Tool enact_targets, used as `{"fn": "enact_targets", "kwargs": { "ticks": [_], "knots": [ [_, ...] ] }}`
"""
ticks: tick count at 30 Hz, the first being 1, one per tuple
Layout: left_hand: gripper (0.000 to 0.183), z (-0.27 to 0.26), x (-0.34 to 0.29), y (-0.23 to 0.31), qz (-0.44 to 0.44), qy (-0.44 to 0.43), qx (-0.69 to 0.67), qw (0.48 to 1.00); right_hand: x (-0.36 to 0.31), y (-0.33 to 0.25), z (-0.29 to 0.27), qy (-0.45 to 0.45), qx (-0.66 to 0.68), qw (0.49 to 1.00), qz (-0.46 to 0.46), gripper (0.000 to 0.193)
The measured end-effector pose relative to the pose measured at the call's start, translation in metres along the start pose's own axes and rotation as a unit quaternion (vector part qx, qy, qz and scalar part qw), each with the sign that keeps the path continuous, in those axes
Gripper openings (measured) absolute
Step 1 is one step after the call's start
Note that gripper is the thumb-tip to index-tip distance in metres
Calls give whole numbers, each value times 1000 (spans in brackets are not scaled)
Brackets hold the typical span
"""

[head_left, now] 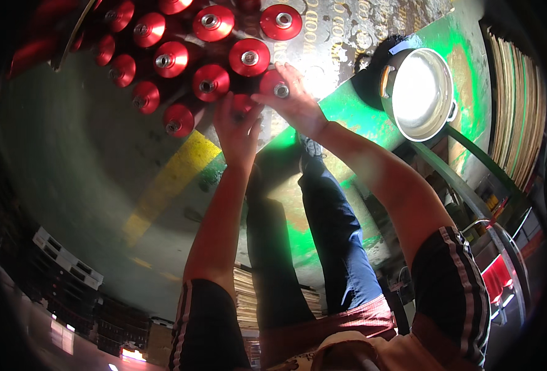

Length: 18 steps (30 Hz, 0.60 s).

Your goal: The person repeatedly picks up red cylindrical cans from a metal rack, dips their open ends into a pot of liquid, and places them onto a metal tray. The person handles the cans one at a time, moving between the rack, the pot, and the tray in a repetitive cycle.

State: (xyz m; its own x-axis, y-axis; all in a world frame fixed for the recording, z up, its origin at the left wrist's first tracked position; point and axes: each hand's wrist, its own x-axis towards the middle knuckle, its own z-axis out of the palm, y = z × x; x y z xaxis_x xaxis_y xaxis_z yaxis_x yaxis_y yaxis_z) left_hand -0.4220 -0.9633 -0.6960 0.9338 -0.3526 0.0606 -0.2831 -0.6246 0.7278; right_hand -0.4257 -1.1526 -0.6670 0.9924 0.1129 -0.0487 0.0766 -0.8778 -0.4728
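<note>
Several red metal cylinders with silver necks stand upright in rows on the floor, seen from above. My left hand (239, 133) has its thumb and fingers round the near red cylinder (242, 104), whose neck is mostly hidden by the hand. Just right of it, my right hand (299, 106) grips another red cylinder (272, 84) at its side, fingers along the far edge and thumb reaching toward the left hand. Directly beyond these two stands a third red cylinder (249, 57), which neither hand appears to grip.
A silver pot (419, 140) with a bright interior stands to the right on the green-painted floor. Stacked boards (516, 111) line the far right, beside a curved metal rail (480, 207). A yellow stripe (173, 179) crosses the floor at left. My legs stand below the hands.
</note>
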Motion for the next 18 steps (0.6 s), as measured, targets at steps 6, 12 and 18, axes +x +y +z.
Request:
{"fn": "enact_targets", "kwargs": {
  "ticks": [6,12,18],
  "knots": [
    [36,5,5,-6,18,9,-5,1000,-2,11,8,4,25,999,-21,44],
    [43,-37,-5,9,1,-109,-58,992,-56,10,-67,-63,415,884,203,44],
    [53,-95,0,93,-217,-219,-419,854,-208,18,-211,180,501,730,428,51]
  ]
}}
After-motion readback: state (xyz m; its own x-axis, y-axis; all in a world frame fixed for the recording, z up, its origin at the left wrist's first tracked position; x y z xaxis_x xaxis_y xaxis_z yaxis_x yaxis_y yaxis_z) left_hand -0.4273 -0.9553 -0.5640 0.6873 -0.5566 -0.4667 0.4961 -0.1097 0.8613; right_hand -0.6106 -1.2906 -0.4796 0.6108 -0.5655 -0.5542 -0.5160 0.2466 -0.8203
